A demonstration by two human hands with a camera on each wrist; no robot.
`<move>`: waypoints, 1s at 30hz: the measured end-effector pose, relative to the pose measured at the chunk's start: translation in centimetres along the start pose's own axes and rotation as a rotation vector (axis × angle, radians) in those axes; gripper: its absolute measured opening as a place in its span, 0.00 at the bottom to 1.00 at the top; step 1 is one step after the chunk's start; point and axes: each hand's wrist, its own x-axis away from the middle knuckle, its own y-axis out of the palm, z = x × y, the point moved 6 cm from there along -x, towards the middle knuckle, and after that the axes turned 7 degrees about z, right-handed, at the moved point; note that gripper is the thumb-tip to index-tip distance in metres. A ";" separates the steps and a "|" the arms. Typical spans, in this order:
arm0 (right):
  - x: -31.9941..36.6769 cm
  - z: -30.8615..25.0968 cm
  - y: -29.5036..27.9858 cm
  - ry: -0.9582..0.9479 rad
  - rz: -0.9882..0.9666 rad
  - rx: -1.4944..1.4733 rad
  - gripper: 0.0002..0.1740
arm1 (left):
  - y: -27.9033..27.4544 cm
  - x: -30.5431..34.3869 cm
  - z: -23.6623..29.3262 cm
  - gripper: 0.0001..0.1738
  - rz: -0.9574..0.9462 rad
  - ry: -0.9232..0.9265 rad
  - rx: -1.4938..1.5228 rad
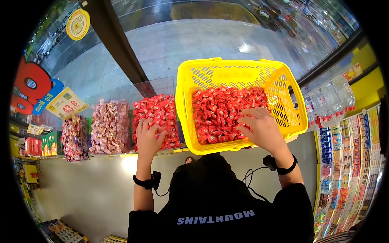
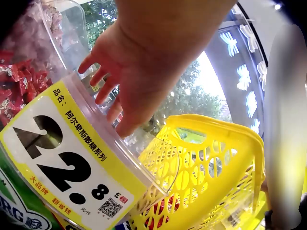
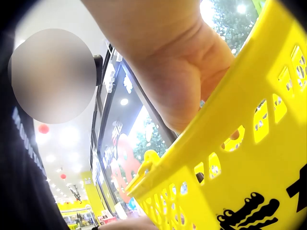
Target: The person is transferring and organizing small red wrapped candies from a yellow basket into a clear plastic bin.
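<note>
My left hand (image 1: 148, 138) is over the front part of a bin of red wrapped candies (image 1: 156, 108), its fingers spread and holding nothing. In the left wrist view its fingers (image 2: 109, 88) reach past the bin's clear front wall, above a 22.8 price label (image 2: 72, 158). A yellow shopping basket (image 1: 300, 111) stands to the right of that bin, its bottom covered with red wrapped candies (image 1: 219, 111). Over the basket's near right side, my right hand (image 1: 262, 128) reaches in with loosely bent fingers above the candies. The right wrist view hides its fingertips behind the basket wall (image 3: 230, 158).
Left of the red candies are bins of pink-wrapped candies (image 1: 109, 127) and mixed candies (image 1: 75, 135), with a 43.8 sign (image 1: 67, 103) above. Water bottles (image 1: 330, 101) stand right of the basket, near stocked shelves (image 1: 348, 162). A glass window runs behind the bins.
</note>
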 end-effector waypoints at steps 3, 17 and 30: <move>-0.1 -0.4 0.9 -0.015 -0.020 0.025 0.08 | 1.7 0.4 -1.4 0.41 -0.126 -0.114 -0.053; 0.2 0.1 2.5 0.094 0.027 -0.119 0.05 | 9.5 0.4 -3.4 0.58 -0.867 -0.147 -0.105; 0.0 0.1 2.8 0.111 -0.023 -0.183 0.06 | 10.5 0.2 -3.6 0.60 -0.909 -0.167 -0.053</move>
